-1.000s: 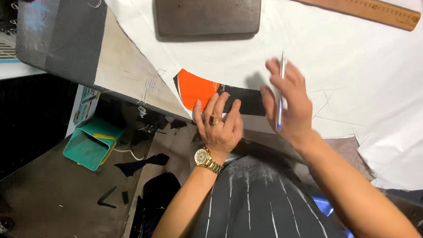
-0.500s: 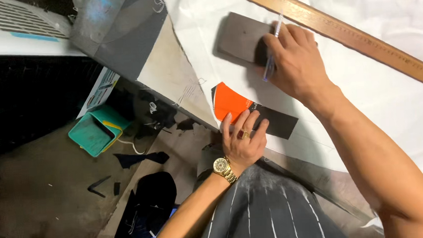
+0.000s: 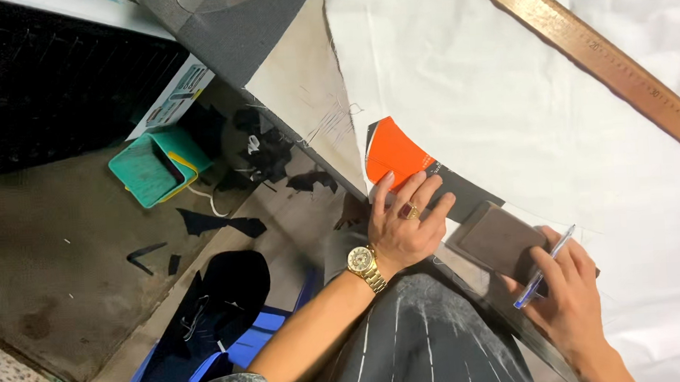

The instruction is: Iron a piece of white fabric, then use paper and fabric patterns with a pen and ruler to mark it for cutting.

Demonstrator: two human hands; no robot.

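My left hand point(image 3: 405, 225), with a ring and a gold watch, lies flat with fingers spread on an orange and black card pattern point(image 3: 397, 155) at the near edge of the white cloth point(image 3: 506, 105). My right hand point(image 3: 569, 295) grips a flat dark brown block point(image 3: 498, 238) lying on the cloth beside the pattern, and also holds a blue and white pen point(image 3: 544, 267) between its fingers. The block touches the black end of the pattern.
A long wooden ruler point(image 3: 605, 61) lies diagonally across the cloth at the upper right. Grey fabric point(image 3: 223, 26) hangs over the table's far corner. On the floor to the left are a green box point(image 3: 152, 166), dark cloth scraps point(image 3: 217, 221) and a blue stool point(image 3: 239, 340).
My right hand has pulled the brown block from near the ruler down towards me, next to the pattern. My left hand has stayed on the pattern.
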